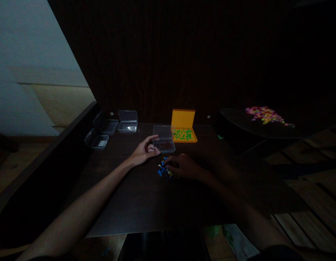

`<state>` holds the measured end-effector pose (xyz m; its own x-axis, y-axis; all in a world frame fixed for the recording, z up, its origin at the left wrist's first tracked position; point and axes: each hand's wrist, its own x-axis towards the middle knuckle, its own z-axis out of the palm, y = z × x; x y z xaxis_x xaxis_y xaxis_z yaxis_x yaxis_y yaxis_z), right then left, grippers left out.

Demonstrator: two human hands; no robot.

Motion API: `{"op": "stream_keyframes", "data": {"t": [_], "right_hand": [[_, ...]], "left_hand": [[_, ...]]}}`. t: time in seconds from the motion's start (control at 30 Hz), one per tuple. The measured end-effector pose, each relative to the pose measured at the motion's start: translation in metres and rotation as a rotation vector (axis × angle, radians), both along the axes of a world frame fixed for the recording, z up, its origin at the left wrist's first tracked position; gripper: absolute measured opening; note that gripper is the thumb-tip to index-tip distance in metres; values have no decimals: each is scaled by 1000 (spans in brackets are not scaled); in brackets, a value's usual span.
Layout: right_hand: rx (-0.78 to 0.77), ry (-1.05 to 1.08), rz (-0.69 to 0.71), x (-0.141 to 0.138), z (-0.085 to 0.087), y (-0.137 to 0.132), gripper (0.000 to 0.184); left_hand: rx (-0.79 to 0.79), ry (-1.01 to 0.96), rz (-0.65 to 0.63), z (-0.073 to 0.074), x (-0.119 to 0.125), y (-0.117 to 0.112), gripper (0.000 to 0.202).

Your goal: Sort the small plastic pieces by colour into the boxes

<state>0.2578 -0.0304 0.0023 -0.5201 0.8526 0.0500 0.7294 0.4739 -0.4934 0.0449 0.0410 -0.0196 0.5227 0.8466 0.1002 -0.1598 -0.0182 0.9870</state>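
Note:
On a dark wooden table (146, 195) my left hand (144, 150) rests with its fingers curled against the near left corner of a clear plastic box (164, 145) that stands open with dark pieces inside. My right hand (184, 166) lies palm down over a small pile of blue and yellow pieces (164, 170), fingertips on the pile. Whether it pinches a piece is hidden in the dim light. Behind the clear box stands an open orange box (183, 133) holding green pieces.
Three more clear boxes stand open at the table's back left (127, 126), (109, 126), (100, 141). A second dark surface at the right carries a heap of pink and yellow pieces (265, 115). A dark panel rises behind the table.

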Motion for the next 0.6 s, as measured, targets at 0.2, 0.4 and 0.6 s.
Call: {"op": "stream_keyframes", "data": {"t": [0.2, 0.4, 0.6], "right_hand": [[-11, 5, 7, -2, 2, 0, 20], [-15, 2, -2, 0, 1, 1, 17], [1, -22, -30, 3, -2, 3, 17]], "left_hand": [[2, 1, -15, 0, -1, 0, 71], [-2, -4, -7, -1, 0, 0, 69], [5, -4, -12, -1, -1, 1, 69]]}}
